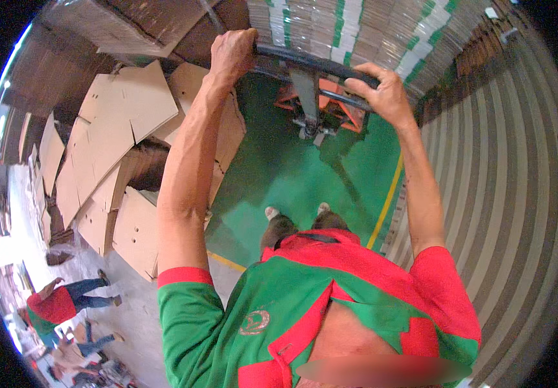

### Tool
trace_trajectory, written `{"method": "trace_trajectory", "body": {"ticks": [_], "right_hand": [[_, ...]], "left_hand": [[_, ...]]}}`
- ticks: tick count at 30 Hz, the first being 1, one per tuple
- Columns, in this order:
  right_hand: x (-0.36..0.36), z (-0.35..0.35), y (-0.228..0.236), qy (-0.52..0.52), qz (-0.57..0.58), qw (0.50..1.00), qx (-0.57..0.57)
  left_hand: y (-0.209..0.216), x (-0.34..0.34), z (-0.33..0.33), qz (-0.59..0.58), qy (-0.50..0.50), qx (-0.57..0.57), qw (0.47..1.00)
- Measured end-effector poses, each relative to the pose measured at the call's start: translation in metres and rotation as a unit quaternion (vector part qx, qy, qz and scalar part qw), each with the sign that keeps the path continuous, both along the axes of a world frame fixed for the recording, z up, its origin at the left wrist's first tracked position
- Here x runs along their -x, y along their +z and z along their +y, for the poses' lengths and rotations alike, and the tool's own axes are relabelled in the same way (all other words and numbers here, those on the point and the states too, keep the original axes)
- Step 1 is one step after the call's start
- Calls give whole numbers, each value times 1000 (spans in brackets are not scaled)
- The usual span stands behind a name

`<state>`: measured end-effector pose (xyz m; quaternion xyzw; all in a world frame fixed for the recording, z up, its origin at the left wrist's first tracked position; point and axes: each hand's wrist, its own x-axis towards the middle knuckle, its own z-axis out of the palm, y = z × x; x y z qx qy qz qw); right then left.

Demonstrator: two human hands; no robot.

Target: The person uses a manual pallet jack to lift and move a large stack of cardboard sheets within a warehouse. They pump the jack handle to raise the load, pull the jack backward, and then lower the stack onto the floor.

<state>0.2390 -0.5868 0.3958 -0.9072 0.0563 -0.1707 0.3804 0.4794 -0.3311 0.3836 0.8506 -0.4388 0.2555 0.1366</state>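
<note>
Both my arms reach forward to the black handle bar [311, 60] of a pallet jack. My left hand [233, 55] is closed round the bar's left end. At the other end, my right hand [385, 94] grips the bar, thumb beneath and fingers over the top. A grey shaft [306, 94] runs from the handle down to the jack's orange base [347, 110], which rests on the green floor. Beyond the handle rises a tall stack of flat cardboard [311, 29], wrapped in clear film with white and green strips.
Loose cut cardboard sheets [120, 113] lie heaped on the left. On the right stands a high stack with brown and grey layers [492, 174]. A yellow line [387, 197] edges the green floor [259, 168]. Other people [59, 304] are at the lower left.
</note>
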Motion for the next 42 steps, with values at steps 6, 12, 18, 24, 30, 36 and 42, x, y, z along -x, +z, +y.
{"method": "trace_trajectory", "body": {"ticks": [6,12,18,24,30,36,42], "right_hand": [[7,-3,6,-20,-22,999,38],[13,3,5,-30,-43,996,69],[23,8,6,-48,-2,996,68],[49,39,8,-28,32,998,38],[86,77,-9,-22,47,997,52],[122,98,-30,-3,30,997,74],[163,117,-53,-14,107,989,98]], "left_hand": [[4,7,-4,19,-19,36,999],[2,8,0,41,-36,29,998],[0,18,7,39,-52,27,998],[-9,47,40,64,-65,-11,996],[-22,86,82,136,-71,9,988],[-30,125,110,147,-119,-46,981],[-50,164,127,169,-147,-124,967]]}}
